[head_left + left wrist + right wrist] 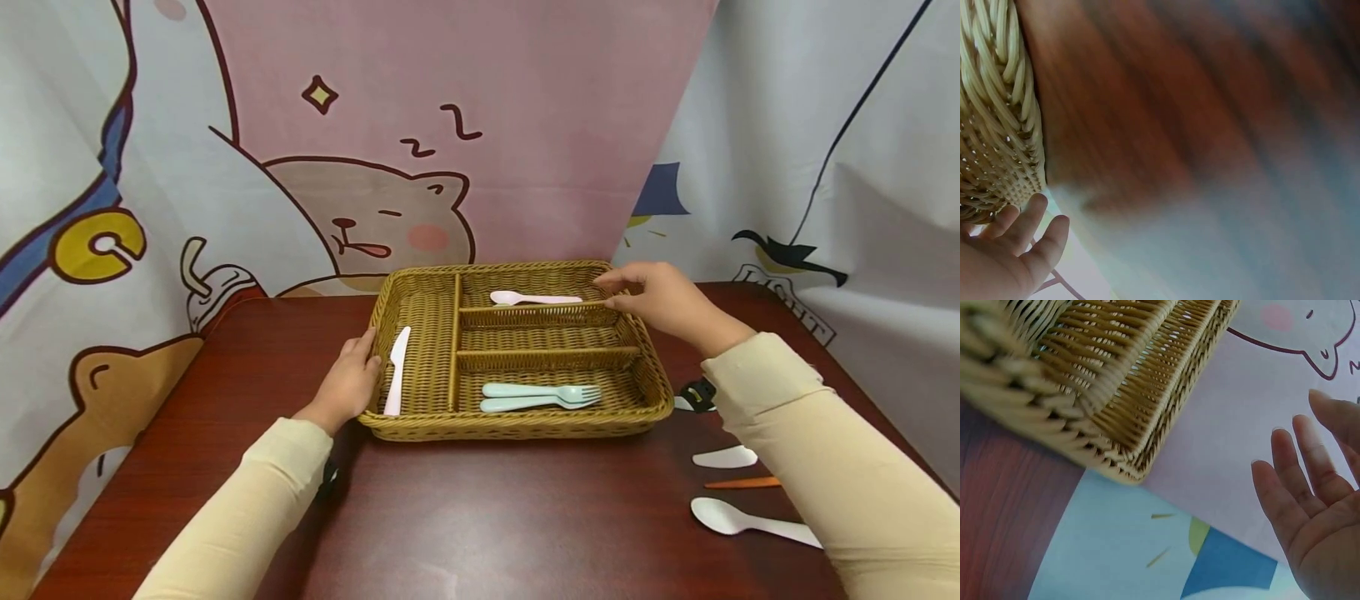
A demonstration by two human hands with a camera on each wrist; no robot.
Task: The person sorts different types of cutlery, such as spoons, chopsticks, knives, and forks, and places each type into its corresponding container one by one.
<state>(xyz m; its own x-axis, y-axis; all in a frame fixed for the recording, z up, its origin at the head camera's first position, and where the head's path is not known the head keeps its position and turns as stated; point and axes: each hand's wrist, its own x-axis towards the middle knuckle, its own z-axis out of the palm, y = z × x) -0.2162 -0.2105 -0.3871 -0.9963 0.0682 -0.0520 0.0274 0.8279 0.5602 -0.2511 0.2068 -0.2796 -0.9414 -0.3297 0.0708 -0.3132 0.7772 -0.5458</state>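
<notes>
The wicker basket [517, 429] stands mid-frame on the desk [517, 517]. Left hand [348, 379], grip relaxed, rests at its left side; right hand [663, 300], grip parted and empty, is near its upper-right corner. A lowered right sleeve [832, 467] could knock the white spoon [723, 517], lower right.

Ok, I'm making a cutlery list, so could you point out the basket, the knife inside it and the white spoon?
Basket [517, 431]: head view, on its front wall.
Knife [395, 379]: head view, on its handle, near the blade.
White spoon [753, 523]: head view, on its handle, near the bowl.
</notes>
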